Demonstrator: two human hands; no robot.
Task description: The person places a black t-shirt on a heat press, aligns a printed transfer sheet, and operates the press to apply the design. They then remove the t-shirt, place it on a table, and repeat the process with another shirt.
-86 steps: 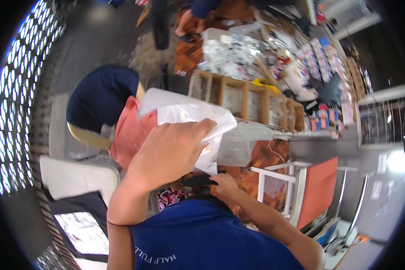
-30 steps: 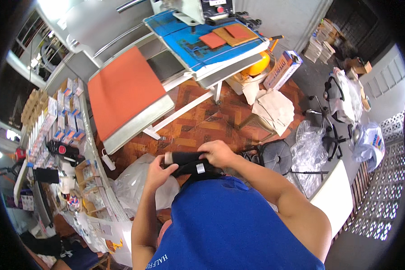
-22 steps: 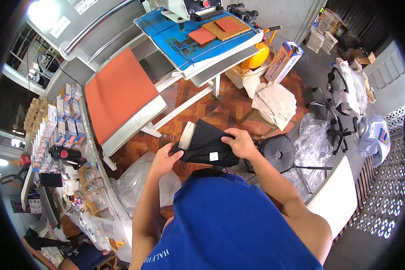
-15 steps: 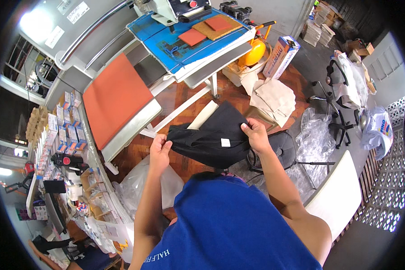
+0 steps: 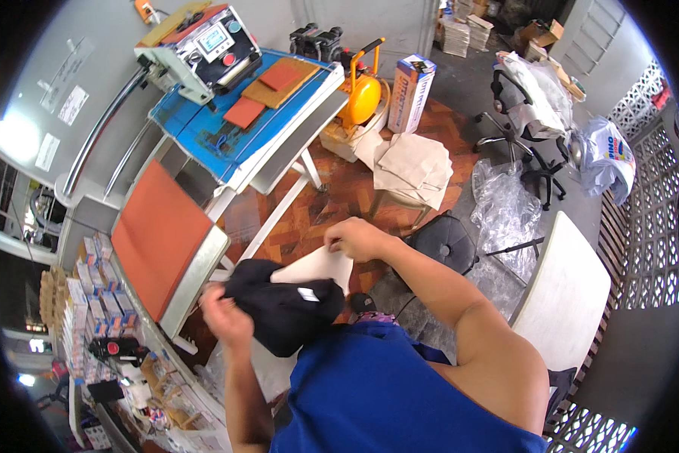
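Note:
A bundled black cloth [image 5: 290,321] with a small white label hangs in front of me, perhaps a garment. From its upper right side sticks a cream sheet of stiff card or board [image 5: 317,266], partly hidden by the cloth. My right hand [image 5: 357,238] is closed on that sheet's upper corner, fingertips pinched. At the cloth's left edge is my left hand [image 5: 227,321], smeared by motion. Its fingers curl beside the cloth, and I cannot tell whether they grip it.
To the left stands a heat press with an orange-red pad [image 5: 162,241] and a blue bed [image 5: 211,128]. Ahead, cream sheets [image 5: 415,170] lie stacked on a stool, near a black round stool [image 5: 445,243]. A white tabletop [image 5: 562,294] is at right, plastic wrap [image 5: 505,204] on the floor.
The black cloth has moved left and bunched up. My right hand has left the cloth's right edge and now pinches the cream sheet. The view has shifted and turned.

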